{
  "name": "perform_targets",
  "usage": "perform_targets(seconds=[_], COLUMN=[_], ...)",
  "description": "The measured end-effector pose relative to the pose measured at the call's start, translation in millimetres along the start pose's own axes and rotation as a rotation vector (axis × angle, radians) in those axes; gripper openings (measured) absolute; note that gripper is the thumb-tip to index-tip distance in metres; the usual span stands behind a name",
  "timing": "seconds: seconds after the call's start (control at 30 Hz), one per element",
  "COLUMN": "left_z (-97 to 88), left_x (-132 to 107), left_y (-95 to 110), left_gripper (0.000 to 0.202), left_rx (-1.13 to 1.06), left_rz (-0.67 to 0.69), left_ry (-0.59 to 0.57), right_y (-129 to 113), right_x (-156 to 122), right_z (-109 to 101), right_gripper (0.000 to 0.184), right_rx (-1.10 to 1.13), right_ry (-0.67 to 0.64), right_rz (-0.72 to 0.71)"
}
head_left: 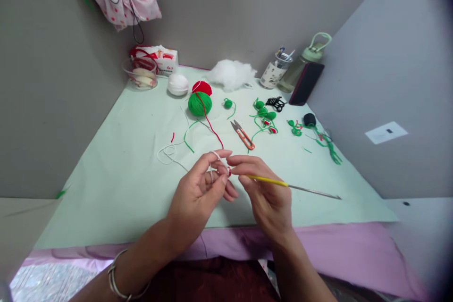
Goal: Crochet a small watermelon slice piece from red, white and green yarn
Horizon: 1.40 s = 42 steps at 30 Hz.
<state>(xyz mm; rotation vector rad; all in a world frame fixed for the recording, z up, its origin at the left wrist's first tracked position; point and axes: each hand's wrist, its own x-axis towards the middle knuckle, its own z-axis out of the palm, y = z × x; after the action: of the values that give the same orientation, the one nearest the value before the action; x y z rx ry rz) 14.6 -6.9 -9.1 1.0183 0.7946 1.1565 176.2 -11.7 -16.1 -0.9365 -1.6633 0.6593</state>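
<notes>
My left hand (193, 198) pinches a tiny red-and-white crochet piece (229, 171) between thumb and fingers, with white yarn (172, 159) looped over its index finger. In my right hand (272, 200) is a crochet hook (269, 180) with a yellow handle; its bare metal shaft points out to the right, away from the piece. The right fingertips touch or nearly touch the crochet piece, which they partly hide. A red strand runs from the yarn balls down to the left fingers. Just beyond the hands lie orange-handled thread snips (243, 136), blades apart.
Behind are a green yarn ball (200, 104), a red one (202, 88), a white one (178, 84) and fluffy stuffing (231, 74). Small green crochet pieces (262, 111) lie right of centre. A bottle (292, 73), phone (306, 83) and pen cup (275, 72) stand back right.
</notes>
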Motion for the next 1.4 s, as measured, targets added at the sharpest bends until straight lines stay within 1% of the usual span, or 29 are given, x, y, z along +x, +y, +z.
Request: perform_targets(seconds=[0.17, 0.37, 0.47, 0.6, 0.7, 0.8, 1.0, 1.13, 1.23, 1.4], left_z=[1.1, 0.1, -3.3, -11.4, -14.5, -13.5, -11.1, -10.5, -9.4, -7.4], left_x=[0.2, 0.1, -0.1, 0.4, 1.5, 2.9, 4.5, 3.3, 1.1, -1.5], left_y=[0.9, 8.8, 12.6, 14.5, 13.5, 12.0, 9.0, 7.2, 8.2, 9.5], left_gripper=[0.028, 0.026, 0.025, 0.022, 0.019, 0.014, 0.014, 0.016, 0.019, 0.02], left_rx=[-0.035, 0.039, 0.092, 0.171, 0.198, 0.161, 0.123, 0.104, 0.137, 0.23], left_rz=[-0.031, -0.026, -0.047, -0.105, -0.127, -0.094, 0.018, 0.035, 0.043, 0.129], left_ry=[-0.049, 0.006, -0.002, -0.034, -0.004, 0.027, 0.047, 0.068, 0.069, 0.071], right_y=[4.2, 2.0, 1.3, -1.4, -5.0, -7.2, -4.6, -4.0, -6.9, -9.8], right_x=[-0.4, 0.0, -0.7, -1.8, -0.8, 1.3, 1.1, -0.2, -0.2, -3.5], right_z=[2.3, 2.3, 3.4, 3.2, 2.6, 3.5, 7.8, 8.3, 9.0, 11.6], right_gripper=[0.019, 0.019, 0.018, 0.018, 0.016, 0.013, 0.01, 0.008, 0.011, 0.02], right_rx=[0.06, 0.062, 0.029, 0.035, 0.106, 0.19, 0.237, 0.234, 0.144, 0.011], right_ry=[0.003, 0.027, 0.053, 0.064, 0.054, 0.072, 0.134, 0.176, 0.196, 0.211], right_rz=[0.046, 0.087, 0.096, 0.158, 0.232, 0.296, 0.33, 0.296, 0.218, 0.075])
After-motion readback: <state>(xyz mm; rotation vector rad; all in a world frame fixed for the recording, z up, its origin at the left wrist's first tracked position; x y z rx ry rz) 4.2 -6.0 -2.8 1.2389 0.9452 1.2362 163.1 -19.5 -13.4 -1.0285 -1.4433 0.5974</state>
